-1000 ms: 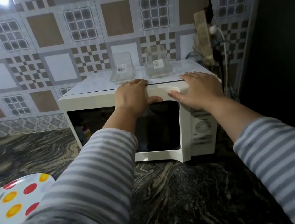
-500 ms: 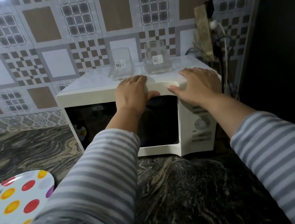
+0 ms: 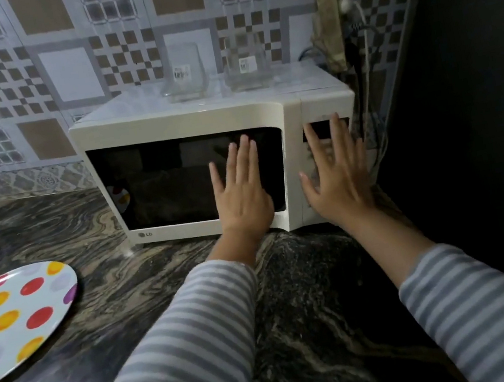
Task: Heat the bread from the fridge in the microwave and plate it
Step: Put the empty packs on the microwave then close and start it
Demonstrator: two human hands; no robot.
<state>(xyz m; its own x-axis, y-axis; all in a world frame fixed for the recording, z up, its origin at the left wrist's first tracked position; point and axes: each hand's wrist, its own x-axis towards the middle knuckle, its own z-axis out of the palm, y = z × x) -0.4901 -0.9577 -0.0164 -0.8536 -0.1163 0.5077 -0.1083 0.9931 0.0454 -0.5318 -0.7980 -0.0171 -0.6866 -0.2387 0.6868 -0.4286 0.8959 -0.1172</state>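
Microwave [image 3: 186, 125] behind hands; left hand [image 3: 242, 192] before door; right hand [image 3: 337, 183] before panel.

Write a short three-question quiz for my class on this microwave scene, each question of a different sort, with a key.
1. True or false: the door of the microwave is shut.
2. Multiple choice: the left hand is spread in front of A) the door window, B) the spotted plate, C) a clear container.
3. Fill in: the right hand is spread, fingers straight, in front of the microwave's ______ panel.

Key
1. True.
2. A. The plate lies apart on the counter; two clear containers stand on top of the microwave.
3. Control. Neither hand holds anything.
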